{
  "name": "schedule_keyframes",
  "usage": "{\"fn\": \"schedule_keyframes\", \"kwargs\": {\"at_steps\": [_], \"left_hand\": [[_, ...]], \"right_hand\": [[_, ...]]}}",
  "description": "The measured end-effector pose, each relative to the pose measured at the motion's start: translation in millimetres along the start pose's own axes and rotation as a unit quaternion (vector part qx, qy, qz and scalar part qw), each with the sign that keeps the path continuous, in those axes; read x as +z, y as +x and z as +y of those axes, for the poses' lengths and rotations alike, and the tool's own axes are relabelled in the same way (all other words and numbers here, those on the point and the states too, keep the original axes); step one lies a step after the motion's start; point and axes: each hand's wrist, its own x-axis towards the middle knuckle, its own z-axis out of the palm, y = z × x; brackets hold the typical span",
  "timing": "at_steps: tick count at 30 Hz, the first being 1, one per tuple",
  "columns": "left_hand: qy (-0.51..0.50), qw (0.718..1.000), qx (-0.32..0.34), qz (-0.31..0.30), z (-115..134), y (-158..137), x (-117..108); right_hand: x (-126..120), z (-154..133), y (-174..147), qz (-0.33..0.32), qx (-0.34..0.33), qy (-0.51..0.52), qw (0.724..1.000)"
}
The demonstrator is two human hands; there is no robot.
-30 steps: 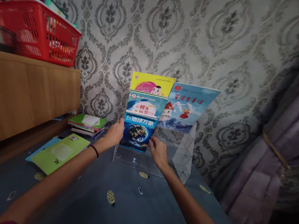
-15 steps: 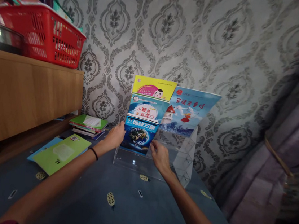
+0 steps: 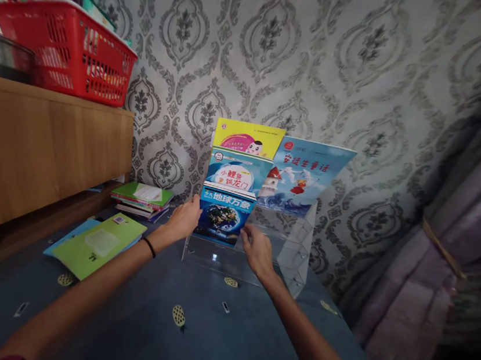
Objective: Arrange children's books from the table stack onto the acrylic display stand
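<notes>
A dark blue book [image 3: 220, 217] with a globe on its cover stands in the front left of a clear acrylic book rack [image 3: 208, 259]. My left hand [image 3: 184, 217] is closed on its left edge, and my right hand [image 3: 257, 248] pinches its lower right edge. Directly behind it is a teal book [image 3: 235, 170], its lower part hidden. A yellow book [image 3: 249, 137] rises behind that one. To their right, a light blue book [image 3: 307, 173] with a red-roofed tower leans back in the rack's upper tier.
On the dark blue cloth [image 3: 140, 319] at left lie a green book [image 3: 101, 244] over a blue one and a stack of books [image 3: 142, 198]. A red basket [image 3: 80, 55] sits on a wooden cabinet [image 3: 45, 162]. A tied curtain [image 3: 418, 307] hangs at right.
The view has shifted very slightly. Both hands keep their places at the edges of the dark blue book, which stays in the rack.
</notes>
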Motion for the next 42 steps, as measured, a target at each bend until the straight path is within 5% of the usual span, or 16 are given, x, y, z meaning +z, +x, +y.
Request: {"fn": "schedule_keyframes", "kwargs": {"at_steps": [27,31,34,42], "left_hand": [[0.024,1.0,-0.012,-0.009,-11,-24,11],[0.05,0.997,-0.043,-0.033,-40,-55,22],[0.08,0.992,-0.089,-0.049,-74,-82,27],[0.152,0.959,-0.218,-0.097,-147,-127,20]], "right_hand": [[2,4,-16,0.02,-0.018,0.036,0.999],[2,9,-44,0.104,-0.069,0.063,0.99],[4,7,-75,0.108,-0.102,0.094,0.984],[31,-12,-133,-0.101,-0.107,0.184,0.972]]}}
